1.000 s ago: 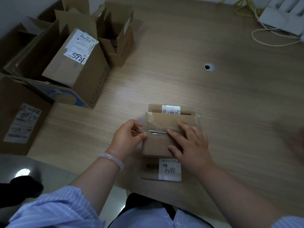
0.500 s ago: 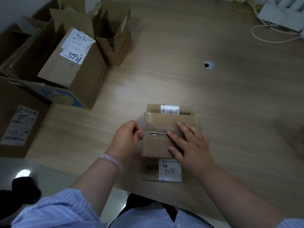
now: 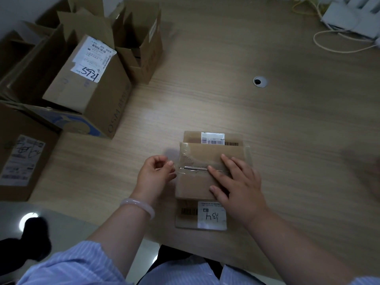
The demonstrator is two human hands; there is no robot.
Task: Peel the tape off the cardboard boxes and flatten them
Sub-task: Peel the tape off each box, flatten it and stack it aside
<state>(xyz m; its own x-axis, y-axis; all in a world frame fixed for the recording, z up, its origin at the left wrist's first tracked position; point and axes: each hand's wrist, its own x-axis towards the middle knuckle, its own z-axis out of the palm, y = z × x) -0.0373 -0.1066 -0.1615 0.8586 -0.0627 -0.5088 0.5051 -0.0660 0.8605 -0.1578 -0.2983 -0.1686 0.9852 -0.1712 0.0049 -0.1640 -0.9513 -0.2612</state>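
The left hand (image 3: 157, 174) pinches the thin, likely clingy tape (image 3: 191, 168) at nine o'clock on the light, stiff box (image 3: 194, 187) while the right hand (image 3: 240, 189) pins it, fingers straight.

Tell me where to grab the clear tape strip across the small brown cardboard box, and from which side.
Grip the clear tape strip at its left end, coming from the left. It runs sideways along the seam of the small brown cardboard box; that end reaches the box's edge beside the left hand, while the right hand lies flat over the other end.
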